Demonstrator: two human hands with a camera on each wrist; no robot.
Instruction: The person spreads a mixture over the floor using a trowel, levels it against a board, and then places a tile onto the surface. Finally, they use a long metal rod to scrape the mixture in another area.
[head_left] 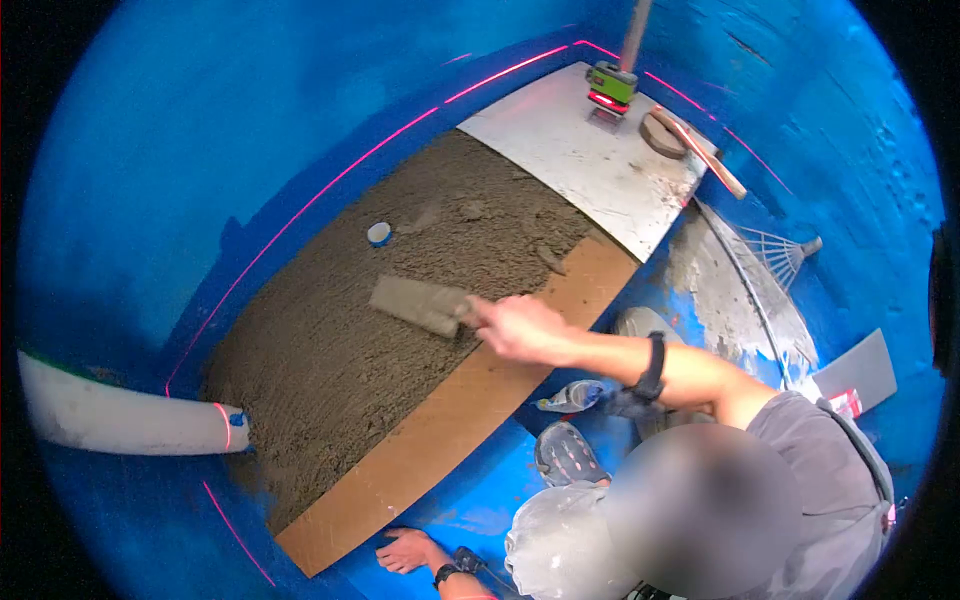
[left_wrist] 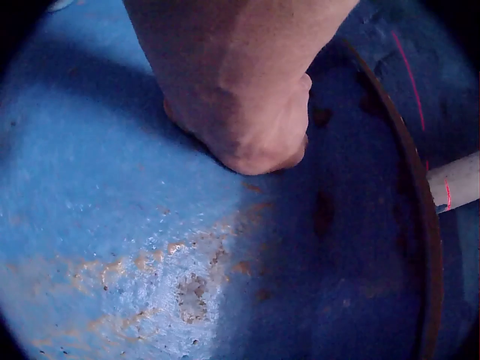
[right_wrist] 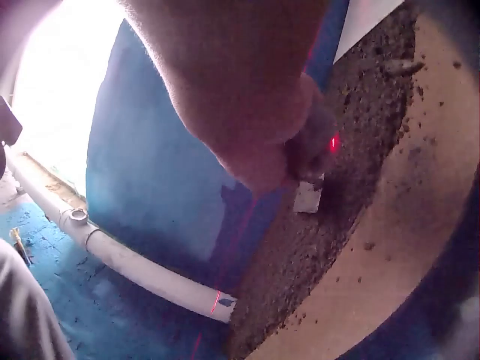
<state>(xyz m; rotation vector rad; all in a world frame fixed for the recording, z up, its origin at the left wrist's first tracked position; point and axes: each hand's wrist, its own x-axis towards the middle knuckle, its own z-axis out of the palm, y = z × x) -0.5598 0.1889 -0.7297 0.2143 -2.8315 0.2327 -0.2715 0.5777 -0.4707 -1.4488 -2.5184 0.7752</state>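
In the head view the right hand (head_left: 520, 330) grips the handle of a trowel (head_left: 420, 304), whose flat, mortar-coated blade lies over the grey-brown mortar bed (head_left: 330, 330). The right wrist view shows that hand (right_wrist: 274, 150) around the handle, with a small part of the trowel (right_wrist: 307, 196) visible above the mortar (right_wrist: 300, 262). Down on the blue floor (head_left: 470, 490), the left hand (head_left: 408, 550) rests beside the lower end of a brown board (head_left: 400, 465). Its fingers are mostly hidden in the left wrist view, where the hand (left_wrist: 259, 135) touches the blue surface (left_wrist: 135, 195).
A white cap (head_left: 379, 234) sits on the mortar. A white pipe (head_left: 130, 412) enters at left. On the pale board (head_left: 560, 140) stand a green laser level (head_left: 611, 86) and a tape roll (head_left: 662, 135). A bottle (head_left: 573, 396) lies near the shoe (head_left: 567, 455).
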